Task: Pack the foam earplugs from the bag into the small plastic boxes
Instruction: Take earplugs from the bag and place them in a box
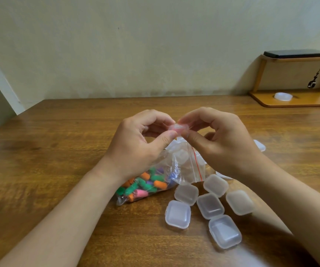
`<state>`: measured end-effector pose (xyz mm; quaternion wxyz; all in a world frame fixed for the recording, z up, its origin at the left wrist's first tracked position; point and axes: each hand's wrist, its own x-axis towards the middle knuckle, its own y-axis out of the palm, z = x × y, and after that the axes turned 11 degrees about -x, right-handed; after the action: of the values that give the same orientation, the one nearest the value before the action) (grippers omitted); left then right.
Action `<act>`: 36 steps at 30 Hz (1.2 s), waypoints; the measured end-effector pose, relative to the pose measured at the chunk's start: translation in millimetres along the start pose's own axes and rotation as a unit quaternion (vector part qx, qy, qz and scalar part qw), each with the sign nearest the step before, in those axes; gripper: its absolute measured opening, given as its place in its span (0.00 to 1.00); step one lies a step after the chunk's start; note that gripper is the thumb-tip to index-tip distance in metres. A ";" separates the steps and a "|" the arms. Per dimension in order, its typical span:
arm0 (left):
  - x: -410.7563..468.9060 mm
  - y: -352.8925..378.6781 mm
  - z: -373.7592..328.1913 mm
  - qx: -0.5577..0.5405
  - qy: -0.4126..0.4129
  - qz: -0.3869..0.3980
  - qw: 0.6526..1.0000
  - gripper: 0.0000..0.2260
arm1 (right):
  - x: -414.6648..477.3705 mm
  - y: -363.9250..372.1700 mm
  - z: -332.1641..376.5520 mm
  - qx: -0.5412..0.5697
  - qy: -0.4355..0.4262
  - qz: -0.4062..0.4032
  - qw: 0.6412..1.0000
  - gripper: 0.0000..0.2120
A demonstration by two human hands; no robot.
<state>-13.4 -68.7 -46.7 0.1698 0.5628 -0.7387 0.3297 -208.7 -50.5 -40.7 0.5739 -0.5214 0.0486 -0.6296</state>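
Together, left hand and right hand pinch one small box between them above the bag.

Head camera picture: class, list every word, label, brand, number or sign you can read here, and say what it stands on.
None can be read.
Bag of earplugs: clear plastic with a red line, no print visible.
Small boxes on the table: plain, no labels.
Box held between left hand and right hand: something pink inside, no text.
Dark flat object on the shelf: no marking legible.
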 end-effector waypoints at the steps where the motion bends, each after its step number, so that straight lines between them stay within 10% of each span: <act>1: -0.1 -0.4 0.7 0.002 -0.003 -0.002 1.000 0.07 | 0.1 0.2 0.4 0.001 0.005 0.005 1.000 0.12; 8: -0.4 -4.4 1.8 0.033 -0.002 0.000 0.999 0.10 | 5.0 0.0 2.1 0.065 0.049 0.045 0.996 0.11; 15: 7.6 -29.1 21.8 0.158 -0.060 -0.166 0.972 0.16 | 20.4 7.8 -1.7 0.005 0.090 0.063 0.994 0.10; 36: 5.2 -42.0 54.8 0.304 -0.205 -0.084 0.927 0.14 | 86.3 74.5 -17.7 -0.150 0.056 0.217 0.963 0.08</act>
<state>31.2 -115.8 -70.8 -0.1371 0.7025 -0.5720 0.4006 -153.8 -151.9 -45.9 0.6082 -0.5424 0.2866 -0.5037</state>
